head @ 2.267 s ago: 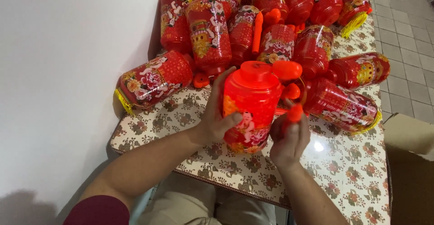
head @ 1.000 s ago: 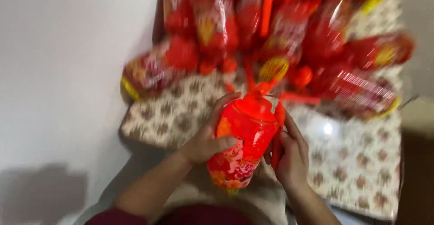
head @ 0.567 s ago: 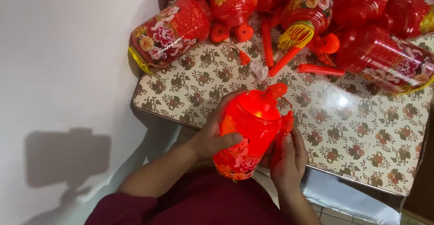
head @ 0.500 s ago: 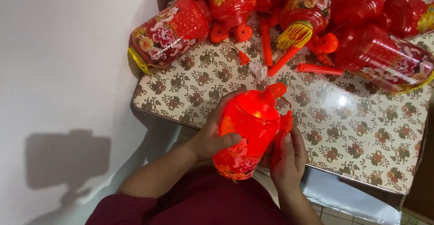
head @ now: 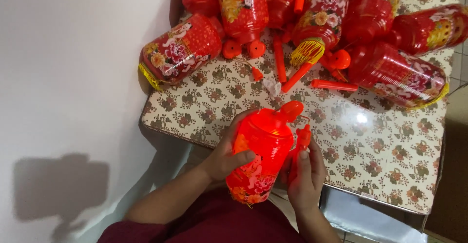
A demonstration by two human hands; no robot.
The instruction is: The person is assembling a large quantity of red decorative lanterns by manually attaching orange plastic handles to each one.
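A glowing red plastic lantern [head: 261, 157] with a flower print is held upright over the near edge of the table. My left hand [head: 225, 156] wraps around its left side, thumb across the front. My right hand [head: 303, 178] presses against its right side and grips a small red handle piece [head: 302, 138] attached beside the lantern's cap. Both hands are close to my lap.
A table with a floral cloth [head: 370, 140] carries a heap of several red lanterns [head: 180, 50] along its far side, with loose orange-red sticks [head: 334, 84] among them. A white wall [head: 63, 77] runs along the left.
The view has shifted down and back, so the pile sits further up. The lantern came off the table toward my lap and now glows brighter; both hands keep their hold.
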